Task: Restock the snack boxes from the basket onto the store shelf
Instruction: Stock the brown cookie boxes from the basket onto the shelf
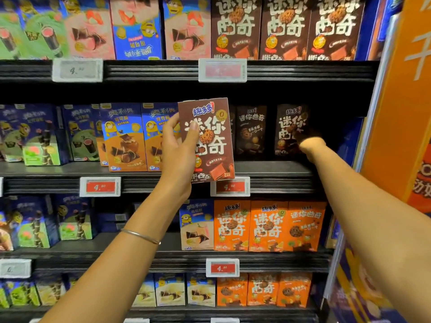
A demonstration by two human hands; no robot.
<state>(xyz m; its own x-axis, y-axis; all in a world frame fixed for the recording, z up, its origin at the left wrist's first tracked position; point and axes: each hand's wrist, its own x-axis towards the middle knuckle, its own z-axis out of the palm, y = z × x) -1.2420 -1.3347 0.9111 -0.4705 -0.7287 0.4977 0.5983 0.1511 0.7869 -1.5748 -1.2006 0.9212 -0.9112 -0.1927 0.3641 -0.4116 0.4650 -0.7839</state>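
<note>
**Middle shelf, right end: one box in hand, other hand deep in the bay**

Head view. My left hand (177,150) holds a brown snack box (211,136) upright, tilted slightly, in front of the middle shelf (268,169). The thumb lies across the box's printed face and the remaining fingers are wrapped behind its left edge. The box is in the air, clear of the shelf board, and its lower edge overlaps the red price tag (230,186) on the shelf's front rail.

My right hand (305,136) reaches into the right end of the same shelf, against the right-hand one of two matching brown boxes (251,130) that stand far back in shadow. The hand is too dark to read: I cannot tell whether it grips that box or only touches it.

Blue boxes (123,138) stand at the front edge of the middle shelf, just left of the held box. Orange boxes (268,226) fill the right end of the shelf below. A thin bracelet (142,236) sits on my left wrist. An orange panel (396,113) borders the shelving on the right.
</note>
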